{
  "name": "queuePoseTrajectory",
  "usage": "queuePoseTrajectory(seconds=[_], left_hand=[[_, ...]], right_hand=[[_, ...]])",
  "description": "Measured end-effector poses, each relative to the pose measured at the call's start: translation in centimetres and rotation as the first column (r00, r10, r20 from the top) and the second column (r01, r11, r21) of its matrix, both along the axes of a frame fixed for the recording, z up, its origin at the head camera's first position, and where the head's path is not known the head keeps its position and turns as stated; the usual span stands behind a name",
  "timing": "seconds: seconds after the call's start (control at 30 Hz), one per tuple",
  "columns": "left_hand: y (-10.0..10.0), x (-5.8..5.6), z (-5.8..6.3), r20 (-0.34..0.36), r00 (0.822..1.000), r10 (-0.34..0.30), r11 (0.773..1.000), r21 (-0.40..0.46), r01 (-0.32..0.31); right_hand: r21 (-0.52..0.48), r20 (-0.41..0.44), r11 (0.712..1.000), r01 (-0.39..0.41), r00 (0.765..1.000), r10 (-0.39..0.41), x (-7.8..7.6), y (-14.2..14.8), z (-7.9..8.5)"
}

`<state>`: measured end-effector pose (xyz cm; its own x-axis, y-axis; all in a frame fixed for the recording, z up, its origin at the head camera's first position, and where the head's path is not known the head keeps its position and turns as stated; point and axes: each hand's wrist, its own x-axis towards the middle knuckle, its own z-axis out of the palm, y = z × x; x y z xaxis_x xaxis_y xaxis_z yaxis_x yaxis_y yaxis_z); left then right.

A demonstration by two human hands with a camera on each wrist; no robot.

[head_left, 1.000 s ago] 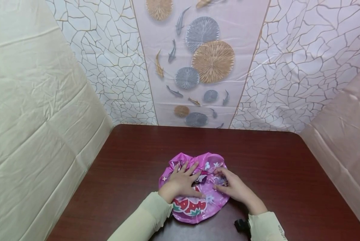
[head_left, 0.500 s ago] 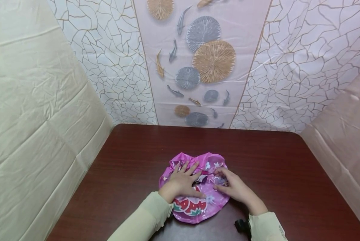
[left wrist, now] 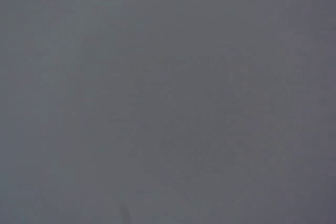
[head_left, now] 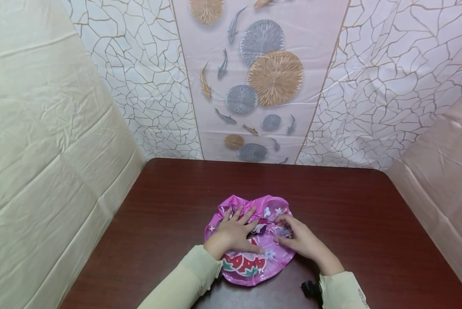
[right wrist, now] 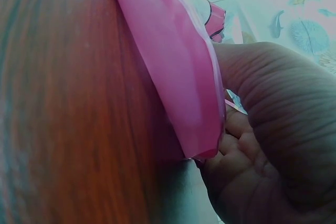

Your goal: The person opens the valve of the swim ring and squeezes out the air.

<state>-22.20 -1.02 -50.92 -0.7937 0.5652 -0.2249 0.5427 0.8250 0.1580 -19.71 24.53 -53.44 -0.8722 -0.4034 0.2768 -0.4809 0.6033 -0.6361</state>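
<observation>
A pink, partly limp inflatable swim ring with printed strawberries and white flowers lies wrinkled on the dark red-brown table. My left hand rests on its left part, palm down, with the fingers spread. On the right side, my right hand holds the ring, thumb nearer me and fingers curled on the far side. The right wrist view shows the pink edge of the swim ring close to the thumb, with the curled fingers partly hidden behind. The left wrist view is only a grey blur.
The wooden table surrounds the swim ring on all sides. A small black object sits at the right cuff. Behind the table hangs a patterned cloth, with pale cloth walls at left and right.
</observation>
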Motion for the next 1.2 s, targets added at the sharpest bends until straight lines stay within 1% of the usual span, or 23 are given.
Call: queuePoseTrajectory(seconds=[0.57, 1.2], left_hand=[[0.06, -0.16, -0.25, -0.001, 1.0, -0.001, 1.0, 0.004, 0.001], [-0.01, 0.01, -0.17, -0.011, 1.0, -0.004, 1.0, -0.003, 0.004]], right_hand=[[-0.004, 0.006, 1.0, 0.007, 1.0, -0.007, 0.03, 0.03, 0.06], [0.001, 0.024, 1.0, 0.01, 1.0, -0.01, 0.04, 0.03, -0.04]])
